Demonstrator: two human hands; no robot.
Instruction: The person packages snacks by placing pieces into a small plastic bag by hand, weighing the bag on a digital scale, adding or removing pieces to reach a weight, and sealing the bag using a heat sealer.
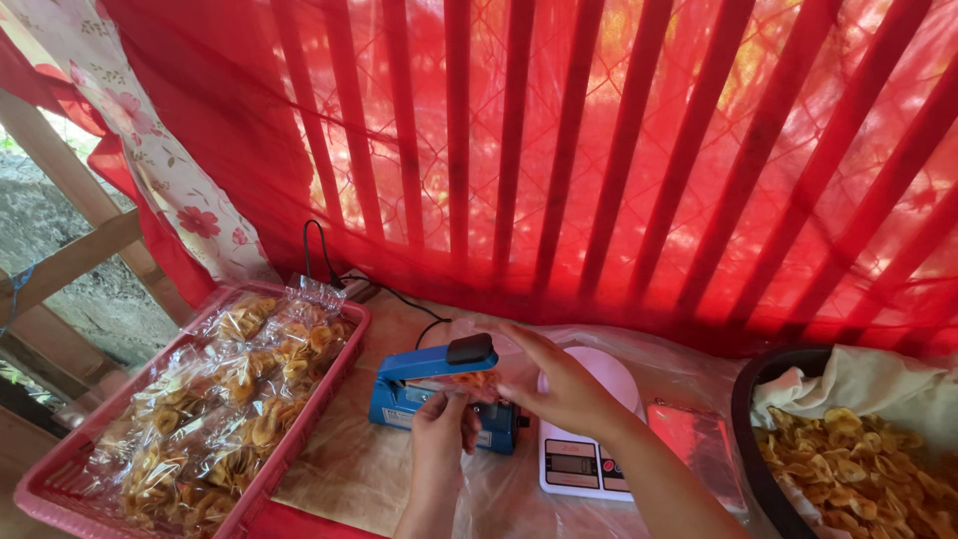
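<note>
A blue heat sealer [424,391] with a black handle knob stands raised in the middle of the table. A clear plastic bag of chips [477,380] lies across its sealing bar. My left hand [442,423] pinches the near edge of the bag from below. My right hand [559,384] holds the bag's right side, fingers stretched toward the sealer's arm. Most of the bag is hidden by my two hands.
A pink tray [299,429] at the left holds several sealed bags of chips [225,399]. A white digital scale [584,454] sits right of the sealer. A dark basin [746,439] of loose chips [863,469] with a cloth stands at the right. Red curtain and slats close the back.
</note>
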